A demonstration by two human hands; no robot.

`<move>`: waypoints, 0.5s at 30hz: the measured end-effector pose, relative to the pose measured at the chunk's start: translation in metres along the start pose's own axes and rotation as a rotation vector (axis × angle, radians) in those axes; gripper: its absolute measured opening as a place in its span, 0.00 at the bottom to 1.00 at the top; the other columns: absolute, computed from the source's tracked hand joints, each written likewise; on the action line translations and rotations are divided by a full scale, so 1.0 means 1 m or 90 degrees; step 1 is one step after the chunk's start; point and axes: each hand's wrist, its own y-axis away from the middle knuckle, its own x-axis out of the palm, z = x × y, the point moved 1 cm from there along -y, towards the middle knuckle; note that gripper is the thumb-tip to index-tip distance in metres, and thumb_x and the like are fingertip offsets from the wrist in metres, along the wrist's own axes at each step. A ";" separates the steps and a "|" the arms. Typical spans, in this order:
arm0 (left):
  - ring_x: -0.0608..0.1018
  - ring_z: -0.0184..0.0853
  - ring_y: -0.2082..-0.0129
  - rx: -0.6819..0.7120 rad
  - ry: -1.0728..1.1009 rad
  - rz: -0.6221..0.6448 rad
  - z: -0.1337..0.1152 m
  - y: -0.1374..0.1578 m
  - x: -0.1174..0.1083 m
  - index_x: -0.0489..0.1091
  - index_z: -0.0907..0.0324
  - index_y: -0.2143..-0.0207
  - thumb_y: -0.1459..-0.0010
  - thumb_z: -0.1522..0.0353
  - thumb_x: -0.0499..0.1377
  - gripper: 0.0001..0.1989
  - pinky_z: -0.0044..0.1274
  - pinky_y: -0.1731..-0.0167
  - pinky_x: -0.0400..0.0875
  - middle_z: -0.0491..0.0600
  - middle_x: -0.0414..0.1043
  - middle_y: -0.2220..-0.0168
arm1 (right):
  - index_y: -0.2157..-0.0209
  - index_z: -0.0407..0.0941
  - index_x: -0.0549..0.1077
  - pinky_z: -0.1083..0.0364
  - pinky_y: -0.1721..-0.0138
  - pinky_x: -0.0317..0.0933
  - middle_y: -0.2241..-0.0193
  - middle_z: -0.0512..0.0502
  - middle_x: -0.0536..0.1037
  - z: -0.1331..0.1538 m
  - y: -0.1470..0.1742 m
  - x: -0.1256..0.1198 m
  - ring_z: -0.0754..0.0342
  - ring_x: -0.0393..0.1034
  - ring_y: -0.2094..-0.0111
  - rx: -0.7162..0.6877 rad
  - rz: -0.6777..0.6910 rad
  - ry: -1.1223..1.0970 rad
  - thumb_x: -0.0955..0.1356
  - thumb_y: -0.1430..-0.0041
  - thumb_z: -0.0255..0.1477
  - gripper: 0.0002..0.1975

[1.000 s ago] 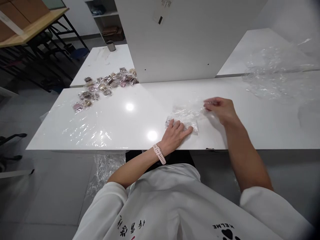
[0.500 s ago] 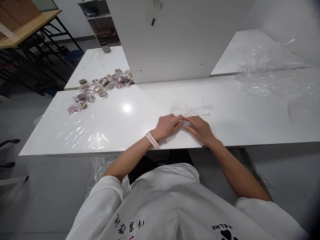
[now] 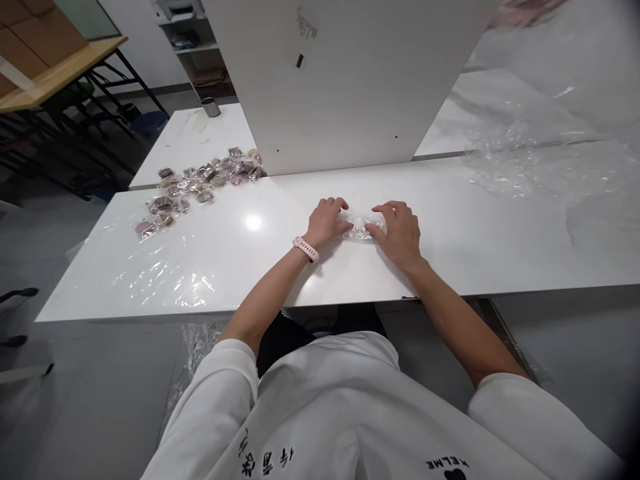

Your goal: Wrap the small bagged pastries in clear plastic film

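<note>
A crumpled bundle of clear plastic wrap point(image 3: 361, 229) lies on the white table between my two hands; whatever may be inside it cannot be made out. At its left end is my left hand point(image 3: 326, 223), fingers curved over the far side and thumb pressed on the near part. My right hand point(image 3: 401, 235) grips the right end in the same way, its thumb on the plastic. A pale pink band point(image 3: 306, 249) circles my left wrist.
Several small treats in clear packets point(image 3: 200, 183) lie at the table's left. A clear film point(image 3: 170, 277) covers the front left. Tall white panel point(image 3: 340, 93) stands behind; loose plastic sheeting point(image 3: 525, 160) spreads at right. A metal cup point(image 3: 211, 107) stands on the far table.
Both hands have moved away from the near table edge and a little apart. Plastic that lay spread beyond them is now bundled between them. At top right the sheeting rises and a blurred pinkish shape appears.
</note>
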 end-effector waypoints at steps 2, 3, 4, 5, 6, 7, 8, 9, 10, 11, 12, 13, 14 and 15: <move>0.72 0.45 0.50 -0.037 -0.026 -0.049 0.004 -0.002 0.002 0.66 0.55 0.53 0.45 0.65 0.67 0.19 0.32 0.57 0.68 0.54 0.71 0.51 | 0.51 0.47 0.75 0.42 0.51 0.61 0.48 0.37 0.74 -0.001 0.004 0.004 0.40 0.68 0.50 -0.114 -0.001 0.043 0.62 0.31 0.37 0.15; 0.72 0.44 0.50 -0.064 -0.016 -0.064 0.006 -0.001 0.003 0.65 0.55 0.53 0.45 0.64 0.67 0.20 0.32 0.57 0.68 0.54 0.70 0.51 | 0.50 0.47 0.75 0.43 0.50 0.61 0.48 0.37 0.75 -0.003 0.006 0.005 0.40 0.67 0.49 -0.164 0.020 0.050 0.61 0.30 0.37 0.16; 0.73 0.44 0.52 -0.086 0.001 -0.074 0.009 -0.001 0.004 0.65 0.55 0.53 0.45 0.64 0.67 0.20 0.33 0.57 0.68 0.54 0.71 0.51 | 0.49 0.47 0.75 0.43 0.50 0.61 0.48 0.37 0.76 -0.004 0.009 0.006 0.40 0.67 0.49 -0.205 0.048 0.052 0.61 0.30 0.38 0.17; 0.74 0.43 0.53 -0.100 0.023 -0.083 0.012 -0.001 0.005 0.65 0.55 0.53 0.44 0.64 0.67 0.19 0.33 0.56 0.68 0.54 0.71 0.52 | 0.47 0.46 0.74 0.44 0.51 0.61 0.48 0.37 0.76 -0.006 0.011 0.007 0.41 0.67 0.50 -0.231 0.072 0.053 0.62 0.31 0.39 0.18; 0.74 0.42 0.54 -0.106 0.048 -0.093 0.013 0.000 0.007 0.65 0.55 0.53 0.44 0.65 0.66 0.18 0.33 0.56 0.69 0.54 0.71 0.52 | 0.46 0.45 0.74 0.44 0.51 0.61 0.49 0.36 0.76 -0.007 0.011 0.007 0.41 0.68 0.51 -0.239 0.089 0.053 0.62 0.31 0.41 0.20; 0.74 0.42 0.54 -0.107 0.075 -0.104 0.015 0.000 0.008 0.66 0.55 0.53 0.43 0.66 0.65 0.16 0.33 0.55 0.69 0.54 0.71 0.52 | 0.46 0.45 0.74 0.45 0.53 0.61 0.51 0.36 0.77 -0.008 0.010 0.006 0.41 0.68 0.52 -0.230 0.100 0.051 0.62 0.31 0.42 0.21; 0.74 0.41 0.53 -0.103 0.101 -0.116 0.015 0.000 0.009 0.66 0.55 0.53 0.42 0.67 0.63 0.15 0.32 0.55 0.69 0.54 0.71 0.51 | 0.48 0.45 0.75 0.46 0.54 0.62 0.54 0.37 0.78 -0.008 0.006 0.006 0.42 0.69 0.54 -0.206 0.110 0.043 0.60 0.30 0.42 0.21; 0.74 0.41 0.51 -0.095 0.122 -0.132 0.015 0.001 0.011 0.66 0.55 0.53 0.40 0.67 0.62 0.13 0.32 0.54 0.69 0.55 0.70 0.50 | 0.52 0.45 0.77 0.47 0.57 0.61 0.57 0.38 0.79 -0.008 0.000 0.004 0.44 0.70 0.57 -0.172 0.122 0.031 0.59 0.29 0.42 0.21; 0.72 0.41 0.49 -0.083 0.139 -0.154 0.015 0.002 0.012 0.66 0.55 0.53 0.39 0.68 0.60 0.12 0.32 0.54 0.70 0.55 0.69 0.48 | 0.57 0.45 0.77 0.48 0.60 0.61 0.61 0.40 0.79 -0.008 -0.007 0.003 0.45 0.70 0.60 -0.129 0.140 0.013 0.57 0.28 0.42 0.22; 0.71 0.42 0.47 -0.071 0.152 -0.180 0.013 0.004 0.013 0.67 0.55 0.52 0.37 0.68 0.58 0.11 0.32 0.53 0.69 0.55 0.69 0.46 | 0.61 0.45 0.77 0.49 0.62 0.60 0.64 0.42 0.79 -0.009 -0.016 0.002 0.46 0.70 0.63 -0.082 0.162 -0.013 0.57 0.28 0.43 0.23; 0.70 0.42 0.45 -0.061 0.161 -0.208 0.011 0.005 0.013 0.67 0.55 0.52 0.36 0.67 0.57 0.10 0.32 0.52 0.69 0.55 0.68 0.45 | 0.63 0.46 0.76 0.50 0.65 0.59 0.67 0.43 0.79 -0.010 -0.025 0.002 0.48 0.70 0.66 -0.034 0.188 -0.049 0.56 0.28 0.44 0.23; 0.68 0.42 0.43 -0.052 0.167 -0.237 0.009 0.007 0.014 0.67 0.55 0.52 0.35 0.66 0.57 0.10 0.32 0.51 0.69 0.55 0.68 0.45 | 0.63 0.46 0.75 0.51 0.66 0.59 0.68 0.45 0.78 -0.011 -0.034 0.002 0.49 0.69 0.68 0.010 0.210 -0.087 0.57 0.29 0.45 0.23; 0.68 0.42 0.42 -0.043 0.170 -0.263 0.007 0.008 0.014 0.67 0.55 0.52 0.35 0.64 0.57 0.10 0.32 0.51 0.69 0.56 0.68 0.44 | 0.62 0.47 0.75 0.51 0.67 0.60 0.68 0.46 0.78 -0.012 -0.043 0.004 0.50 0.69 0.70 0.049 0.219 -0.115 0.58 0.30 0.47 0.22; 0.67 0.42 0.42 -0.033 0.172 -0.279 0.005 0.010 0.014 0.66 0.55 0.51 0.34 0.63 0.57 0.11 0.32 0.51 0.69 0.56 0.68 0.45 | 0.59 0.47 0.74 0.51 0.67 0.61 0.67 0.46 0.78 -0.014 -0.049 0.006 0.51 0.69 0.70 0.075 0.208 -0.125 0.60 0.31 0.47 0.20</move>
